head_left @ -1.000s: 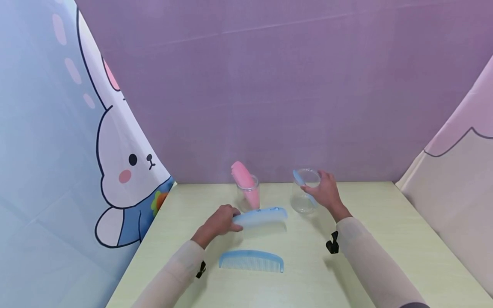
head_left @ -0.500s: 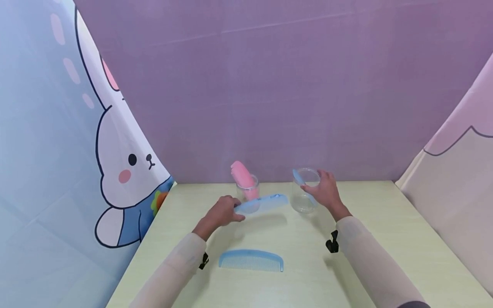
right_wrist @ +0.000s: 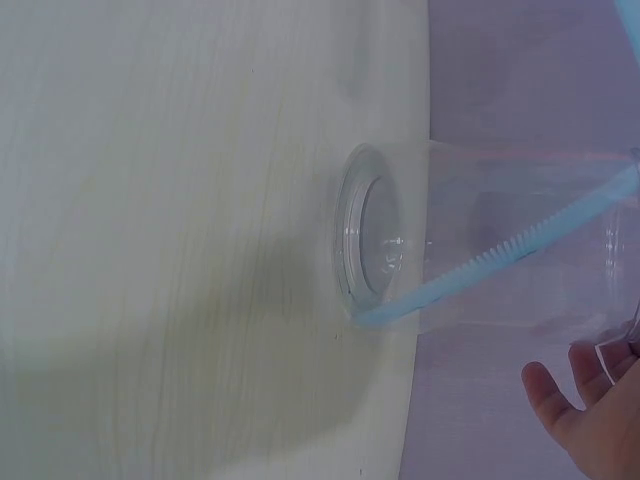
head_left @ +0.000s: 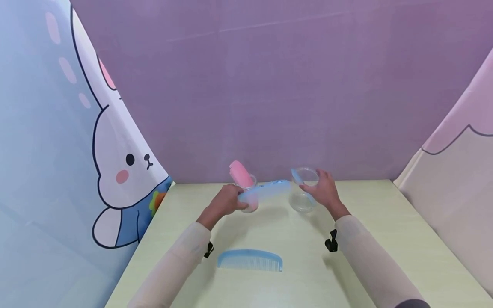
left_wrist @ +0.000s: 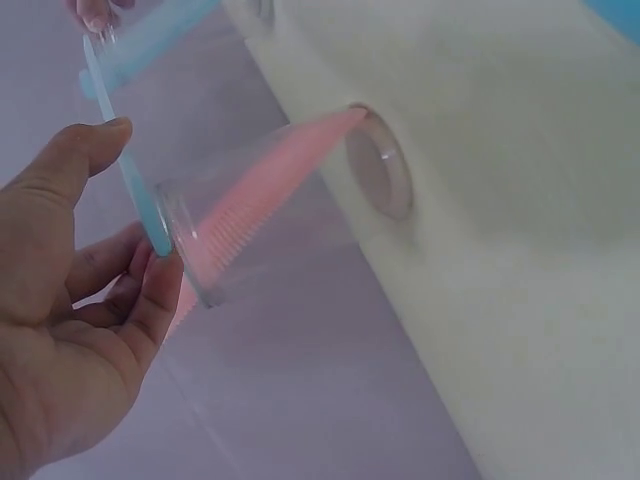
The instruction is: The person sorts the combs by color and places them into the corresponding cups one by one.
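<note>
My left hand (head_left: 224, 201) pinches a light blue comb (head_left: 271, 188) by one end, thumb against fingers, and holds it in the air above the table. In the left wrist view that comb (left_wrist: 143, 200) appears edge-on, close to the mouth of a clear cup (left_wrist: 207, 296). A pink comb (left_wrist: 275, 180) leans inside this cup and sticks out of the top. My right hand (head_left: 325, 190) grips the rim of a wider clear cup (head_left: 302, 204), which stands upright at the back. Inside it a blue comb (right_wrist: 515, 250) leans diagonally.
Another blue comb (head_left: 250, 259) lies flat on the pale table (head_left: 308, 273), nearer the front. A purple cloth (head_left: 269, 94) hangs behind the table's back edge. Printed cloths with a rabbit (head_left: 119, 162) and a cloud shape (head_left: 458, 188) flank it.
My left hand has lifted the blue comb up and away from me, from low over the table to the height of the cups' rims. My right hand has stayed on its cup.
</note>
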Demonstrator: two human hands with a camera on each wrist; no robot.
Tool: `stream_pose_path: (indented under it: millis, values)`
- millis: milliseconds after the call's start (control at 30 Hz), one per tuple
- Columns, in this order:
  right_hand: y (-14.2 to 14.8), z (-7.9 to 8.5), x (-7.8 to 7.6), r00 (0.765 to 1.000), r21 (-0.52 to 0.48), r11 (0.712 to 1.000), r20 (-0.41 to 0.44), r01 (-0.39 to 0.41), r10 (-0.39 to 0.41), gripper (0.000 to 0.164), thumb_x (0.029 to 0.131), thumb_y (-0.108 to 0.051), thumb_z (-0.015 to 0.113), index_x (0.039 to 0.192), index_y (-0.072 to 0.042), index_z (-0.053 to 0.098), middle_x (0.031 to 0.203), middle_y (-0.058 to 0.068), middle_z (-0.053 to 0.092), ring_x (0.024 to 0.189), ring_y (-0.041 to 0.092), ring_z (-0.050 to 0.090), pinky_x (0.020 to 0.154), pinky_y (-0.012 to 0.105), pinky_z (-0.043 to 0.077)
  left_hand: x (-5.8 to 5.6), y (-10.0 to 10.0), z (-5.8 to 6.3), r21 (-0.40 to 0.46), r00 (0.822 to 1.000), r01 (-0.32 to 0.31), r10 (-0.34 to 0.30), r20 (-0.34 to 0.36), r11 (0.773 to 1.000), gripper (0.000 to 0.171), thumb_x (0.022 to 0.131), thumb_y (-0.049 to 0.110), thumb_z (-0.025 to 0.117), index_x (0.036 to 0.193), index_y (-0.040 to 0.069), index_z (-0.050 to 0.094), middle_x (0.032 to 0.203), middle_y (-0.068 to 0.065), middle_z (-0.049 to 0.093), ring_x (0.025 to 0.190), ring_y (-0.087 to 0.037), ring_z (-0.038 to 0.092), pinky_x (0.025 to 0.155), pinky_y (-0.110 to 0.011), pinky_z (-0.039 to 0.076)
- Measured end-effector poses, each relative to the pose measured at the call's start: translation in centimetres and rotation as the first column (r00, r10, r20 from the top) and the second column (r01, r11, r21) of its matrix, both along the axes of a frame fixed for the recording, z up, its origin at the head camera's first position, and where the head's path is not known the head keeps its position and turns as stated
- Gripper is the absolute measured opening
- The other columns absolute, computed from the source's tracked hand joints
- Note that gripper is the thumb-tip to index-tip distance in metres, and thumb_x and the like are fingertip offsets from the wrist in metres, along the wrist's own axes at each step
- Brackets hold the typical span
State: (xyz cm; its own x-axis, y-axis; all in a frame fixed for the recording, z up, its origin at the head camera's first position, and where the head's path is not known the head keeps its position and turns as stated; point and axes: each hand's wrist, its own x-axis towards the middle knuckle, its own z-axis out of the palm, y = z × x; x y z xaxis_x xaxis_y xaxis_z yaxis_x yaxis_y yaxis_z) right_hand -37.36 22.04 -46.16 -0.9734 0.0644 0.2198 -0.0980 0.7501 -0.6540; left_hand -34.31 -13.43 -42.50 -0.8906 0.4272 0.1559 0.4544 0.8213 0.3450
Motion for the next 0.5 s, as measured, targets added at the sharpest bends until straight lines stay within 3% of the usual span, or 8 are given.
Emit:
stream_pose_path:
  millis: [500]
  values:
    - [0.2, -0.2, -0.2, 1.0, 0.003, 1.0, -0.003, 0.004, -0.004, 0.1, 0.085, -0.049, 0.077, 0.155, 0.005, 0.029, 0.151, 0.032, 0.035, 0.132, 0.05, 0.044, 0.108, 0.067, 0.041, -0.8, 1.8, 1.4, 0.017, 0.999, -0.043, 0.043, 0.018, 0.999, 0.038, 0.083, 0.026, 0.085, 0.107, -0.001, 0.073, 0.089, -0.008, 0.073, 0.074, -0.017, 0.06, 0.072, -0.03, 0.057]
